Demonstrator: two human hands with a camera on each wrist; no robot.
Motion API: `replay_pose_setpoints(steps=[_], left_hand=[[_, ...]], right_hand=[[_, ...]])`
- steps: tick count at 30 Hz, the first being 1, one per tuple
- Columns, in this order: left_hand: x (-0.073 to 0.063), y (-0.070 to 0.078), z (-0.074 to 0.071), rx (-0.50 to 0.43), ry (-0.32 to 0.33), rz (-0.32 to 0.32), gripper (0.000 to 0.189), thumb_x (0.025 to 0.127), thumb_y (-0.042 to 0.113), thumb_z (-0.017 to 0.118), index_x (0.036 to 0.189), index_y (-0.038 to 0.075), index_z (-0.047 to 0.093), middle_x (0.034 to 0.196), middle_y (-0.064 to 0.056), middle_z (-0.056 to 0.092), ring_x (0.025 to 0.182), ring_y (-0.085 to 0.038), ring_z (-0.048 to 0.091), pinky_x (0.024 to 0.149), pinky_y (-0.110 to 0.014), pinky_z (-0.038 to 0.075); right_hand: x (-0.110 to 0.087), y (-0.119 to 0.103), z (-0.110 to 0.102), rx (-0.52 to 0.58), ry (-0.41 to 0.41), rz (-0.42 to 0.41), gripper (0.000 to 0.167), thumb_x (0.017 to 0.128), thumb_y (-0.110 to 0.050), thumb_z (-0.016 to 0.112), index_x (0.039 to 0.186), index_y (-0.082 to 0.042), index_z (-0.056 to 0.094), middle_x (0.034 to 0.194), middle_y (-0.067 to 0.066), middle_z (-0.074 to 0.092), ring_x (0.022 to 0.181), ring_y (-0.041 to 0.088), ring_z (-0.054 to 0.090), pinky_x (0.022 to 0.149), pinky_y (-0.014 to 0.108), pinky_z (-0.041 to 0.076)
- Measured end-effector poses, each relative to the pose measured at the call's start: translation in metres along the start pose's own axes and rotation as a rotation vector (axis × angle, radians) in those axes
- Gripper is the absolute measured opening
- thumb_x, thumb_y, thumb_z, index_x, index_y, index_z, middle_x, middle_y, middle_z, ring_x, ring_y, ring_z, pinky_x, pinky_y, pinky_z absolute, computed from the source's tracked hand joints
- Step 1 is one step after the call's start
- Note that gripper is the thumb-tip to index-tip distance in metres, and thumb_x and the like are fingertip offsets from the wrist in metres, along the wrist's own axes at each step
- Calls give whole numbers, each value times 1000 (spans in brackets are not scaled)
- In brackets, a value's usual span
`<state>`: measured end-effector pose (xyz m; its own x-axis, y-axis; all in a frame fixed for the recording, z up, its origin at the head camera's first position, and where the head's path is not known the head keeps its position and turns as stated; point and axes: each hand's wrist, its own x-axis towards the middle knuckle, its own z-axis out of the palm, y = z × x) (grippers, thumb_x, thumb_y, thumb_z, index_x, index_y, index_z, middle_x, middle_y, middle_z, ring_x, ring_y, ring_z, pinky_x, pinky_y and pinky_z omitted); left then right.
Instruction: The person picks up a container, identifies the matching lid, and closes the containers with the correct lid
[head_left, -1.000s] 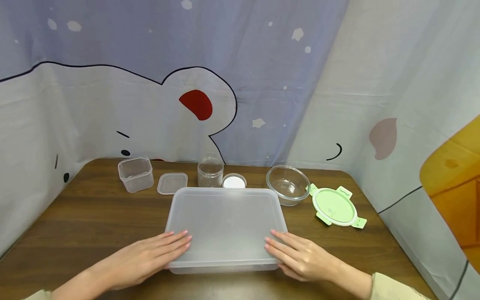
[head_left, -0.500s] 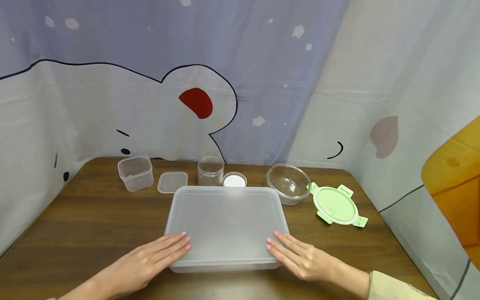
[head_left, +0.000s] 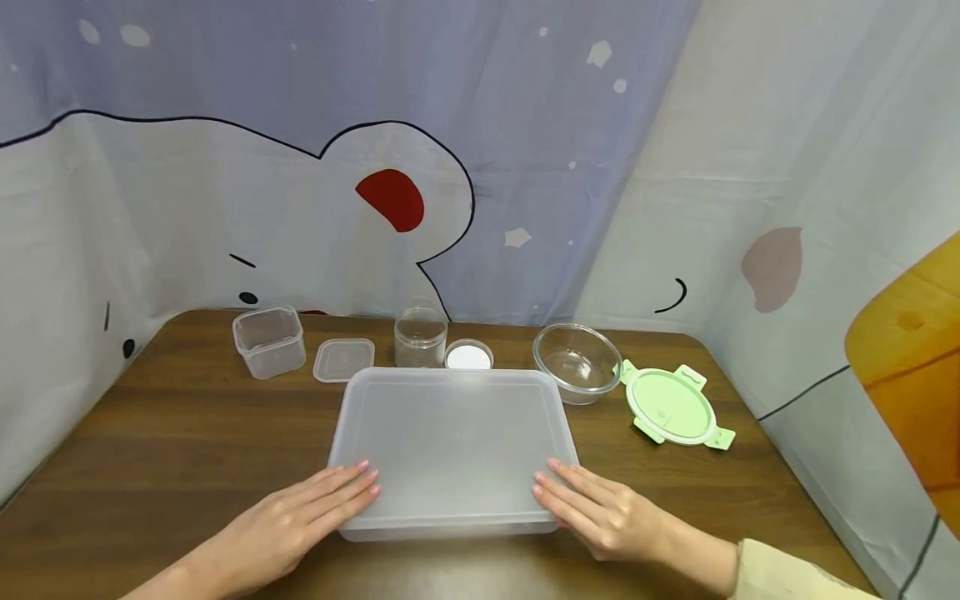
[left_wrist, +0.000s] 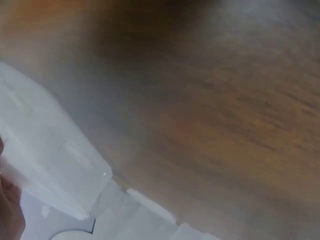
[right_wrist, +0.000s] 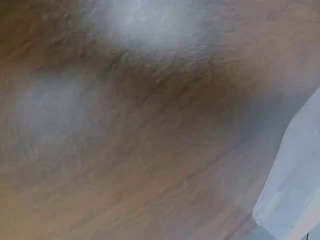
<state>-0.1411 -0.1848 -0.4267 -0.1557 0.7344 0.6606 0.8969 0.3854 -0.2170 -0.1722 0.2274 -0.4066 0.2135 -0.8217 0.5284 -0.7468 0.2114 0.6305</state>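
A large rectangular translucent plastic box with a frosted lid (head_left: 456, 442) sits in the middle of the table in the head view. My left hand (head_left: 288, 521) lies at its left front corner, straight fingers resting on the lid. At the right front corner my right hand (head_left: 600, 508) rests its straight fingers on the lid in the same way. Both thumbs are hidden low beside the box. The box's side (left_wrist: 50, 145) shows in the left wrist view, with a bit of the left hand at the edge. In the right wrist view the box (right_wrist: 295, 175) appears at the right.
Behind the box stand a small square tub (head_left: 272, 343), its flat lid (head_left: 344, 360), a clear round jar (head_left: 421, 337) and a white-centred round lid (head_left: 468, 357). Right of them are a round glass bowl (head_left: 577, 362) and a green clip lid (head_left: 672, 406). A printed curtain (head_left: 525, 150) hangs behind.
The head view has tilted slightly, so the scene sits a little higher in it. Both hands stay on the lid, the left fingertips shifted very slightly.
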Motion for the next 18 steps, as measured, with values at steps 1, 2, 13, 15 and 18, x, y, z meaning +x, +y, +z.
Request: replay_pose_setpoints(steps=[1, 2, 13, 15, 18], left_hand=[[0, 0, -1, -10, -8, -15, 42, 105, 8, 25, 126, -3, 59, 129, -18, 61, 139, -21, 41, 119, -27, 24], [0, 0, -3, -24, -16, -32, 41, 105, 11, 26, 127, -2, 59, 130, -18, 61, 138, -20, 41, 119, -27, 24], [0, 8, -31, -178, -89, -873, 17, 83, 22, 73, 99, 22, 67, 82, 15, 62, 76, 2, 54, 68, -12, 45], [4, 9, -33, -306, -184, -1043, 10, 89, 30, 67, 84, 23, 64, 67, 16, 55, 59, 2, 46, 53, -16, 40], [9, 11, -33, -540, -350, -1211, 31, 94, 42, 57, 75, 19, 62, 59, 10, 55, 50, -2, 44, 47, -20, 37]], right_hand=[[-1, 0, 0, 30, -8, 20, 31, 99, -14, 46, 113, 4, 67, 102, 13, 73, 92, 27, 71, 73, 31, 59], [-2, 1, 0, 64, -25, 42, 32, 99, -16, 46, 113, 4, 67, 104, 13, 73, 94, 28, 70, 76, 31, 59], [4, 2, -25, 417, -232, 812, 36, 89, -30, 66, 116, -6, 58, 105, 3, 66, 95, 13, 64, 85, 22, 52], [8, 3, -30, 528, -329, 1083, 38, 87, -30, 69, 112, -8, 52, 92, -3, 64, 79, 6, 61, 70, 20, 52], [12, 9, -35, 839, -459, 1417, 38, 91, -30, 65, 109, -4, 45, 76, 1, 60, 62, 6, 57, 56, 22, 50]])
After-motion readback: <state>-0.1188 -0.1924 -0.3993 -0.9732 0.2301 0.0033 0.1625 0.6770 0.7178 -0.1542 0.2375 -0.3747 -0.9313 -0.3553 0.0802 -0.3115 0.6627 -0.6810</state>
